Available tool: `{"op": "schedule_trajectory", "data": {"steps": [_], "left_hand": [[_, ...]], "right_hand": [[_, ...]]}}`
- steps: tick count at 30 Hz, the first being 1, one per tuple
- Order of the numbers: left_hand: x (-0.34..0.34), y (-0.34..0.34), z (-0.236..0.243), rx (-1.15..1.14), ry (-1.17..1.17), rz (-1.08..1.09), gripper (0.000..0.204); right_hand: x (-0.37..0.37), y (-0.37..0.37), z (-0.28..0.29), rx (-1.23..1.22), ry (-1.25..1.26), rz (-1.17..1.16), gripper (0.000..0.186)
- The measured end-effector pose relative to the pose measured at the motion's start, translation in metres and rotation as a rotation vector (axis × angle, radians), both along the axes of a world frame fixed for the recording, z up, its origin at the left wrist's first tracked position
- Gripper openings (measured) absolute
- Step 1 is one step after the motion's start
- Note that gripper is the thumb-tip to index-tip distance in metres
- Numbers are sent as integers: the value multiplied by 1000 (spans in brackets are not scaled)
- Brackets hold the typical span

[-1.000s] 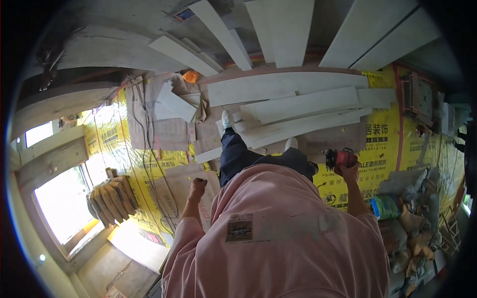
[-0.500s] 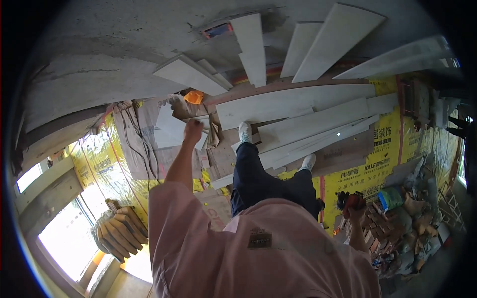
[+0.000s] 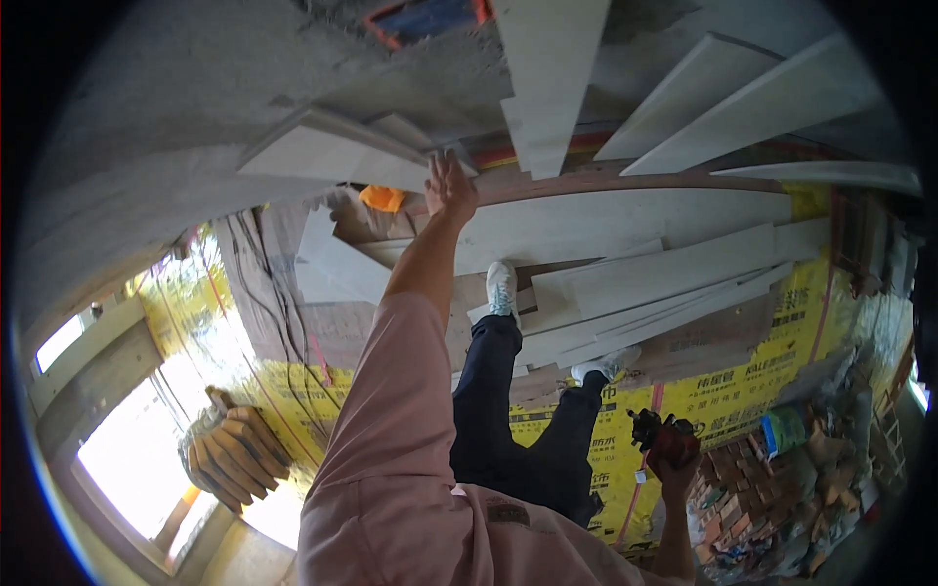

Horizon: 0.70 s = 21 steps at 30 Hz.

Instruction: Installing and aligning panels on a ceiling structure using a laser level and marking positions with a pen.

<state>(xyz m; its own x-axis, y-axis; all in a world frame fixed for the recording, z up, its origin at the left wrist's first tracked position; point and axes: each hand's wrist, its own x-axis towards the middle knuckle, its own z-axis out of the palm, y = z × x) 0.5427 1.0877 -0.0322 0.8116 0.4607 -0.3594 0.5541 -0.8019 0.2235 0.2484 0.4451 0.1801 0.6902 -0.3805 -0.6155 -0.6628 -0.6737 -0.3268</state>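
Observation:
My left hand [image 3: 450, 188] is stretched forward with its fingers extended and nothing visible in them. It is at the right end of pale boards [image 3: 327, 154] leaning on the wall; whether it touches them I cannot tell. My right hand [image 3: 674, 479], low on the right, is closed around a red-and-black handheld tool [image 3: 674, 441], its exact kind unclear. Long pale panels [image 3: 635, 217] lie across the floor beyond my feet. An orange crumpled thing [image 3: 382, 198] sits just left of my left forearm.
More pale boards [image 3: 557, 73] lean on the grey wall ahead. Yellow printed sheeting [image 3: 625, 430] covers the floor. Dark cables [image 3: 264, 273] run along the left. Bricks [image 3: 733, 493] and filled sacks [image 3: 831, 449] are heaped at right. A blue, orange-edged thing [image 3: 425, 21] is at the top.
My left hand has moved forward and right, from over the floor pieces to the leaning boards, and its fingers have opened. I have leaned toward the wall. The tool stays in my right hand.

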Motion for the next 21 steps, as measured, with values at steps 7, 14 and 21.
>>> {"op": "schedule_trajectory", "data": {"steps": [7,14,21], "left_hand": [[24,-30,-29,100,-83,87,64],[9,-24,2,110,-254,-4,64],[22,-53,-14,-54,-251,-156,80]], "right_hand": [[-30,-30,-36,386,-56,-127,79],[-24,-63,-49,134,-25,122,84],[-21,-97,-70,212,3,6,89]]}}
